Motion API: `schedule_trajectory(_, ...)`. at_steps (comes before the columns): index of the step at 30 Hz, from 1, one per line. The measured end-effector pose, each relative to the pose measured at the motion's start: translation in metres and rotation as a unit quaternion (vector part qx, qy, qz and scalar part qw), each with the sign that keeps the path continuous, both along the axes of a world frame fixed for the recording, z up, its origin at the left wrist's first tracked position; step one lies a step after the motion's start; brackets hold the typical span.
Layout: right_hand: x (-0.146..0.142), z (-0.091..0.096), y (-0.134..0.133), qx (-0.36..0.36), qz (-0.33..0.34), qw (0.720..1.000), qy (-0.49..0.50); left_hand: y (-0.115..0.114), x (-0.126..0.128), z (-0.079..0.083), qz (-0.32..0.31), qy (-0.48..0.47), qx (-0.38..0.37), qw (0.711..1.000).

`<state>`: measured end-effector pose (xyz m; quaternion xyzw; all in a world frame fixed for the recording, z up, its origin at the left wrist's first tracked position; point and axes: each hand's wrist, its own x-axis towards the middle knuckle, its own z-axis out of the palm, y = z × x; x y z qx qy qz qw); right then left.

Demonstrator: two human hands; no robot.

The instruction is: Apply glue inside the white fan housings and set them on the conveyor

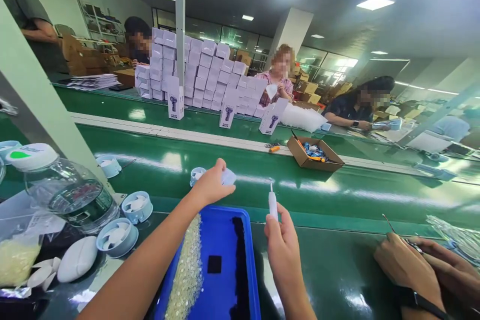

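"Nearest the camera is a left forearm (150,255), slanting across a blue tray (221,230). What do the hands have?"

"The right hand (285,240) clasps a white slim tool (273,206) by its barrel, thin tip upward, above the bench just beyond the tray's right side. The left hand (210,187) reaches over the green belt (247,190), a pale blue piece (228,177) at its fingers; whether it is pinched or merely lies behind them cannot be told."

"How would they handle?"

"The tool looks light, stiff and smooth, perhaps slippery; the thicker barrel is the place to hold, since the tip seems easy to bend. The piece is probably hard plastic, light, likely to scratch, best taken by its edges."

"And farther out, any writing?"

"Beside the left hand sits a round blue part (196,175), nothing legible on it. A bottle (82,200) at the left has a dark green label and a green mark on its white cap. Across the belt, upright white boxes (227,110) show a dark handheld fan, the lettering beneath too small to read. No brand can be made out."
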<state>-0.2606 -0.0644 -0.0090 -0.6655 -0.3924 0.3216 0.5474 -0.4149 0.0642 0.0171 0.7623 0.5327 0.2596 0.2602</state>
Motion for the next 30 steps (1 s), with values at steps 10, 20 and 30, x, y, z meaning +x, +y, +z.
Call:
schedule_trajectory(10,-0.018,-0.005,-0.006,0.027,0.034,0.999,0.020,0.009,-0.008,-0.017,-0.134,0.083,0.066,0.985)
schedule_trajectory(20,-0.032,-0.013,-0.004,0.109,0.065,0.991,0.032,0.020,-0.042,0.005,0.043,0.035,-0.019,0.998)
schedule_trajectory(30,-0.052,-0.022,0.006,0.092,0.252,0.961,0.068,0.005,-0.035,0.057,0.152,-0.416,0.038,0.896)
